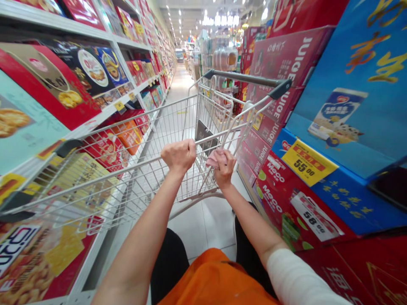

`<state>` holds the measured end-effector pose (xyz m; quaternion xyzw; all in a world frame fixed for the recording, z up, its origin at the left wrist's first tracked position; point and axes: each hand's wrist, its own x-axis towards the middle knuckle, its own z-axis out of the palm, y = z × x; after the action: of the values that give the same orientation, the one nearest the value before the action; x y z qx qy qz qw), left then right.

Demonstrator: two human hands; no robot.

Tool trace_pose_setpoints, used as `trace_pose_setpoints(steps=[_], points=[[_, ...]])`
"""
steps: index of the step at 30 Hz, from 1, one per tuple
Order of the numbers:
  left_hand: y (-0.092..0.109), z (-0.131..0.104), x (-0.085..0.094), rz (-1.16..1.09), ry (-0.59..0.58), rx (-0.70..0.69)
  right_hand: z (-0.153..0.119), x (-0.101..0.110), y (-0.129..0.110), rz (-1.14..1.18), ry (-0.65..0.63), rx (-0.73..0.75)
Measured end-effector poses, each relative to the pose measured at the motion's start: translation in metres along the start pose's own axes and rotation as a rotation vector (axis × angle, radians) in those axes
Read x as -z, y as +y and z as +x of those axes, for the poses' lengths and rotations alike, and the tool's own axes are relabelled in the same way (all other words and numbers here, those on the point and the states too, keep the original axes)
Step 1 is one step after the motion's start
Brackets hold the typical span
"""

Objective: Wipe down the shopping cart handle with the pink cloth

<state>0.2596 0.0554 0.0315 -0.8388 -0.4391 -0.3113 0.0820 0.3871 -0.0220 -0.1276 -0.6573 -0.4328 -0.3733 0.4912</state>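
Note:
A metal wire shopping cart [149, 178] stands sideways across the aisle in front of me, with its dark handle bar [248, 79] at the far right. My left hand [179, 156] is closed in a fist around the cart's near top rail. Just to the right, my right hand [226, 166] holds a crumpled pink cloth [212, 158] against the wire side near the same rail. The fingers of this hand are bent over the cloth, and part of the cloth is hidden under them. A dark sign plate [206, 136] is fixed inside the cart, behind my hands.
On the left, shelves [95, 111] carry boxed biscuits and gift packs, close to the cart's end. On the right rise stacked drink cartons [273, 182] and a large blue carton [346, 84] with a yellow price tag [310, 163]. The tiled aisle [183, 80] runs ahead between them.

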Motion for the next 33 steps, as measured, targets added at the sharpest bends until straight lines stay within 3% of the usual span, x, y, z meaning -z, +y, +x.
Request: trace_pose_setpoints(steps=[2,5,7,10,13,17,20,23,26,28,33], points=[[0.000,0.000,0.001,-0.006,-0.006,-0.003,-0.025,0.006,-0.005,0.039,-0.156,0.081],[-0.001,0.000,0.002,-0.011,-0.024,-0.006,-0.037,0.021,-0.008,0.083,-0.232,0.145],[-0.001,0.000,0.002,-0.016,-0.035,-0.006,-0.013,0.029,-0.009,0.021,-0.132,0.095],[-0.001,-0.001,0.002,-0.016,-0.041,-0.015,0.053,0.038,-0.012,-0.108,-0.035,0.111],[0.000,-0.004,0.004,-0.011,-0.050,-0.025,0.111,0.046,-0.020,-0.204,-0.233,0.255],[-0.006,-0.004,0.019,-0.035,-0.156,-0.113,0.150,0.065,-0.022,-0.285,-0.414,0.399],[-0.031,0.000,0.042,-0.030,-0.189,-0.211,0.167,0.074,-0.018,-0.333,-0.523,0.451],[-0.069,0.007,0.060,0.085,-0.174,-0.088,0.178,0.072,-0.020,-0.386,-0.578,0.402],[-0.097,0.011,0.064,0.184,-0.470,0.125,0.181,0.065,-0.032,-0.430,-0.619,0.261],[-0.103,0.013,0.060,0.177,-0.635,0.136,0.182,0.062,-0.045,-0.445,-0.682,0.180],[-0.094,0.017,0.058,0.093,-0.765,0.055,0.196,0.052,-0.084,-0.394,-0.948,0.151]])
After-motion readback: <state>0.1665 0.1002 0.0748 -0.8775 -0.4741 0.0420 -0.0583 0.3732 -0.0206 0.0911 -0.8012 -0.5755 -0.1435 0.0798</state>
